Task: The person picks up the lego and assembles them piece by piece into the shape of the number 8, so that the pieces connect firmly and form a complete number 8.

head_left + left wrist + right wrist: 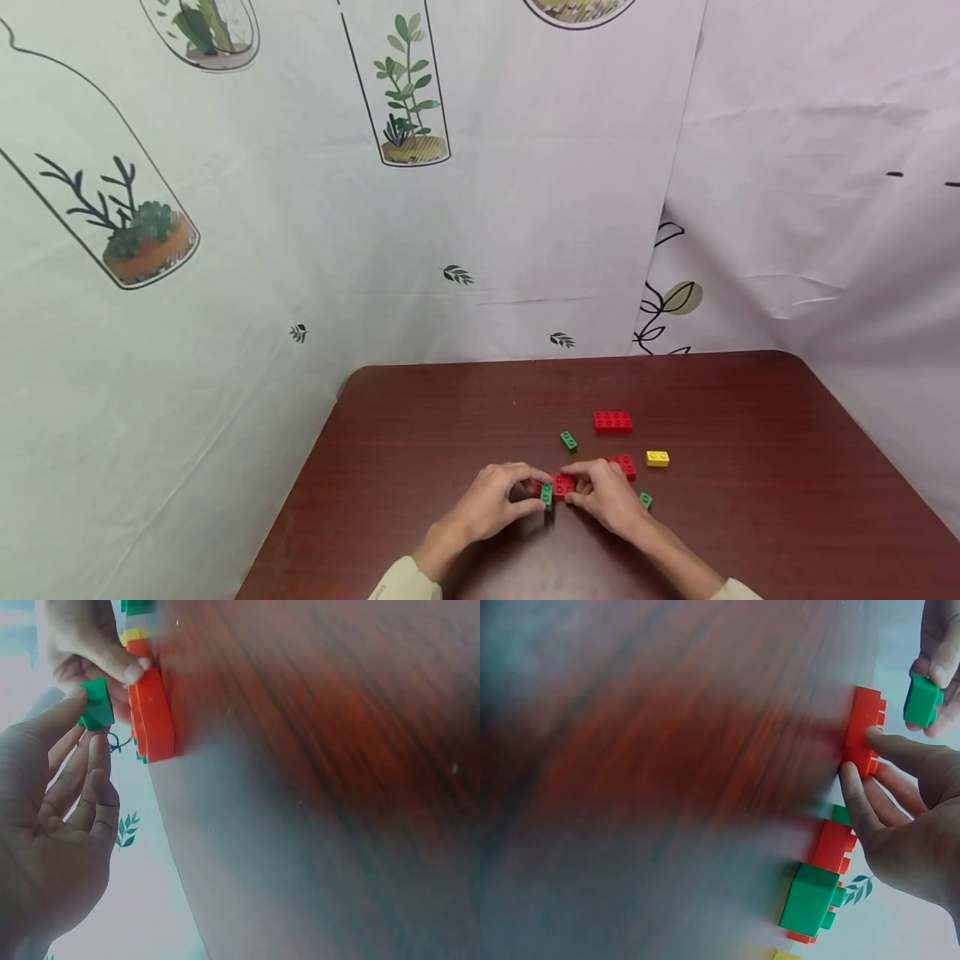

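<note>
Between the thumb and fingertips of my left hand (491,500) is a small green two-stud building brick (547,497). It is held above the table, just over the left part of a red brick (562,487) in the head view. That long red brick (860,724) lies on the tabletop, studs up. My right hand (611,497) pinches it near its right end, thumb on the near side and fingers behind. The right wrist view shows the green brick (922,700) held apart from the red one, its studs facing up.
Beyond the right hand lie a second red brick (624,465), partly hidden, and another red brick (612,422) farther back. A yellow brick (657,458) is to the right. Two more green bricks, one behind (568,441) and one beside the right wrist (646,500), rest on the brown table (420,433).
</note>
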`<state>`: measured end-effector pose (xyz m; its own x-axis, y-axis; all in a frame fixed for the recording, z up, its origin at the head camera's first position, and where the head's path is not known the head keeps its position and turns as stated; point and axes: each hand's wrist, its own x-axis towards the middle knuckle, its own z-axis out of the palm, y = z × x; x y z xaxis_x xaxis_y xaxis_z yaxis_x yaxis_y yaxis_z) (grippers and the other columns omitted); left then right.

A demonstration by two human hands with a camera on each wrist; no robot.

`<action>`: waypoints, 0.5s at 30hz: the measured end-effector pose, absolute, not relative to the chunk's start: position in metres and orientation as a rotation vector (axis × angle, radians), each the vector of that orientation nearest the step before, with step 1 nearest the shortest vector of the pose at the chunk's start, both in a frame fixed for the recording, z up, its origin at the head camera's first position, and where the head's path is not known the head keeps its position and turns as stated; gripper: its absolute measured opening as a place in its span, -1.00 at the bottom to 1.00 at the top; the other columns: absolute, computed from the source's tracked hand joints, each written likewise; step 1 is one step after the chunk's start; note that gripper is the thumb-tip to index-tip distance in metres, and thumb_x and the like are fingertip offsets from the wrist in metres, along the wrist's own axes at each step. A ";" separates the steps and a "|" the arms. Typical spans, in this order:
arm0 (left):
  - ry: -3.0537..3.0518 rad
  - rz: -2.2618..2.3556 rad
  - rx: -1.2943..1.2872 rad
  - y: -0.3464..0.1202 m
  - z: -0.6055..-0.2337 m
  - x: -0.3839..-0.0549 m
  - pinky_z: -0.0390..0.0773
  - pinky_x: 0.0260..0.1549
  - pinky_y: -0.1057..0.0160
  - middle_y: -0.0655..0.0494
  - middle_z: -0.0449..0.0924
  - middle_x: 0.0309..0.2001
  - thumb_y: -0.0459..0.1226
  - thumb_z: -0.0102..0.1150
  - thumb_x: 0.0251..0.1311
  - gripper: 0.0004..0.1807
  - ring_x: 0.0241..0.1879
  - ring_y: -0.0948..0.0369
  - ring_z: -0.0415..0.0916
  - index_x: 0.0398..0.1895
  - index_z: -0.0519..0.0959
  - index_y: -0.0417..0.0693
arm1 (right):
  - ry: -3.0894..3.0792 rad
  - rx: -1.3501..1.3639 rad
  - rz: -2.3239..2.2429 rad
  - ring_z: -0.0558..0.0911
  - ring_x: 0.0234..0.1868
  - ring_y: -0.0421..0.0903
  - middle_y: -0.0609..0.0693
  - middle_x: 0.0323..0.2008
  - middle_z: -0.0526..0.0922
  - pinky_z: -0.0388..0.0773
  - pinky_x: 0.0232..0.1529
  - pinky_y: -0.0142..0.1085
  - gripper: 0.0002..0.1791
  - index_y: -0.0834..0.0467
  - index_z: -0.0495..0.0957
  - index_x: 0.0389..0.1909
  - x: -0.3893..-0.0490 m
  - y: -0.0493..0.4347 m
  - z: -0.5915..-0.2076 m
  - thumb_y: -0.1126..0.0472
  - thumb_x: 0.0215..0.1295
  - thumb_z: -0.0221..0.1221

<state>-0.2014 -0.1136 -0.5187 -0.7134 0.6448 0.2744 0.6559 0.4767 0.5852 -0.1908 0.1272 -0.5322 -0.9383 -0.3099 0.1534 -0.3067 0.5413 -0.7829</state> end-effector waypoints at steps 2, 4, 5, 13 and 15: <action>-2.704 -1.095 -1.151 -0.115 -0.517 -0.203 0.59 -0.16 0.43 0.34 0.75 -0.07 -0.23 0.51 0.30 -0.67 -0.18 0.41 0.66 0.11 0.74 0.06 | 2.766 -0.549 -1.388 0.57 -0.54 -0.32 -0.14 -0.55 0.66 0.55 -0.49 -0.37 -0.65 0.37 0.76 -0.04 -0.189 0.128 -0.532 0.47 0.12 0.52; -2.733 -1.109 -1.111 -0.116 -0.516 -0.204 0.59 -0.14 0.39 0.37 0.73 -0.09 -0.22 0.50 0.31 -0.67 -0.17 0.41 0.65 0.12 0.74 0.10 | 2.781 -0.549 -1.374 0.58 -0.54 -0.33 -0.14 -0.54 0.67 0.56 -0.48 -0.37 -0.65 0.36 0.76 -0.05 -0.188 0.128 -0.532 0.47 0.11 0.52; -2.747 -1.109 -1.091 -0.117 -0.516 -0.204 0.59 -0.13 0.37 0.39 0.72 -0.09 -0.21 0.50 0.31 -0.67 -0.17 0.42 0.64 0.13 0.74 0.13 | 2.787 -0.550 -1.368 0.58 -0.54 -0.33 -0.14 -0.54 0.67 0.56 -0.48 -0.37 -0.65 0.35 0.77 -0.05 -0.187 0.129 -0.533 0.47 0.11 0.52; -2.780 -1.110 -1.017 -0.119 -0.517 -0.205 0.60 -0.04 0.26 0.41 0.71 -0.06 -0.19 0.49 0.33 -0.64 -0.10 0.40 0.62 0.17 0.73 0.10 | 2.781 -0.588 -1.356 0.58 -0.51 -0.35 -0.15 -0.52 0.66 0.56 -0.44 -0.37 -0.66 0.35 0.76 -0.06 -0.181 0.132 -0.531 0.48 0.11 0.52; -2.772 -1.102 -1.015 -0.119 -0.518 -0.205 0.59 -0.03 0.26 0.41 0.71 -0.05 -0.19 0.50 0.32 -0.65 -0.09 0.41 0.61 0.16 0.73 0.09 | 2.763 -0.591 -1.358 0.59 -0.50 -0.35 -0.15 -0.51 0.67 0.56 -0.44 -0.37 -0.66 0.34 0.75 -0.05 -0.181 0.134 -0.532 0.47 0.12 0.51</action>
